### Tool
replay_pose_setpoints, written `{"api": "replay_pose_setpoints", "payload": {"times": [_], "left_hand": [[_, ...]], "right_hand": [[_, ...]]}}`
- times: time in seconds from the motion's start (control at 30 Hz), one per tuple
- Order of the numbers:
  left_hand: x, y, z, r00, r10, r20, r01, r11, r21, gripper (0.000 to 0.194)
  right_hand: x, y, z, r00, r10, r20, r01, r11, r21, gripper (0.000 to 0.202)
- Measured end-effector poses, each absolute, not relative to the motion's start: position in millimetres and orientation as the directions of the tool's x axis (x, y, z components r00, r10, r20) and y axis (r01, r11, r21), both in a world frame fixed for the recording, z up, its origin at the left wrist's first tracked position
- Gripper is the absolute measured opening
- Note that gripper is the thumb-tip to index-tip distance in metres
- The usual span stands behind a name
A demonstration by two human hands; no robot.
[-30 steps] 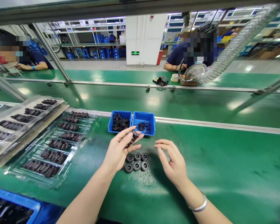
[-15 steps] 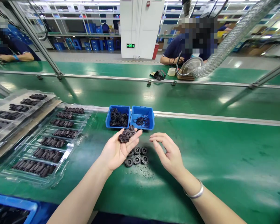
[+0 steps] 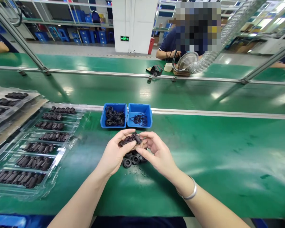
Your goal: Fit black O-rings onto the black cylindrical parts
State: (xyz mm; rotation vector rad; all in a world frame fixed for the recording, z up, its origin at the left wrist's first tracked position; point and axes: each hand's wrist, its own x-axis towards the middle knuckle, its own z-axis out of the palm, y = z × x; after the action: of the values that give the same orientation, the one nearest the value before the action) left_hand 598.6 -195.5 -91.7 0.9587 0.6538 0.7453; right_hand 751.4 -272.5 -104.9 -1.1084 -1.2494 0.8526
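Observation:
My left hand point(image 3: 111, 155) is closed around a clump of small dark-brown ridged parts point(image 3: 127, 139), its thumb lying across their near side. My right hand point(image 3: 159, 154) meets it from the right, fingers curled, with a single dark ridged part point(image 3: 138, 139) at its fingertips. Just below the hands, several round black parts with ringed centres point(image 3: 135, 159) sit grouped on the green table, partly covered by the fingers. Dark specks are scattered in front of them.
Beyond the hands stand two blue bins, the left bin point(image 3: 101, 122) and right bin point(image 3: 150, 120), both holding black rings. Clear trays point(image 3: 59, 158) with rows of dark parts lie at left. A metal rail point(image 3: 97, 73) crosses behind; a co-worker point(image 3: 166, 47) sits beyond.
My right hand has moved left to the clump and now touches a part there. My left hand has turned from an open palm to a closed hold, thumb over the parts. The view has shifted.

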Motion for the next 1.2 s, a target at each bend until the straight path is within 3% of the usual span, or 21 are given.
{"api": "replay_pose_setpoints", "payload": {"times": [0.1,0.2,0.4,0.57,0.73,1.0,1.2], "left_hand": [[600,-198,-94,0.614,0.762,-0.204,-0.249,0.432,0.867,0.039],[602,-200,-96,0.615,0.770,-0.171,-0.222,0.377,0.899,0.042],[600,-201,-104,0.553,0.831,0.062,-0.077,-0.023,0.997,0.051],[598,-202,-108,0.559,0.796,0.234,0.019,-0.294,0.956,0.055],[599,-201,-110,0.545,0.764,0.345,0.041,-0.436,0.899,0.069],[600,-201,-108,0.533,0.751,0.390,0.035,-0.480,0.876,0.070],[602,-205,-97,0.490,0.825,0.281,-0.033,-0.304,0.952,0.063]], "right_hand": [[752,-273,-108,0.174,0.937,0.303,0.167,0.275,-0.947,0.036],[754,-274,-110,0.190,0.926,0.326,0.224,0.282,-0.933,0.034],[759,-275,-111,0.214,0.923,0.319,0.080,0.309,-0.948,0.031],[762,-275,-112,0.170,0.946,0.276,-0.076,0.292,-0.953,0.031],[763,-275,-118,0.123,0.963,0.240,-0.160,0.258,-0.953,0.032],[765,-274,-120,0.113,0.970,0.215,-0.175,0.232,-0.957,0.031],[764,-273,-118,0.111,0.976,0.190,-0.166,0.206,-0.964,0.032]]}}
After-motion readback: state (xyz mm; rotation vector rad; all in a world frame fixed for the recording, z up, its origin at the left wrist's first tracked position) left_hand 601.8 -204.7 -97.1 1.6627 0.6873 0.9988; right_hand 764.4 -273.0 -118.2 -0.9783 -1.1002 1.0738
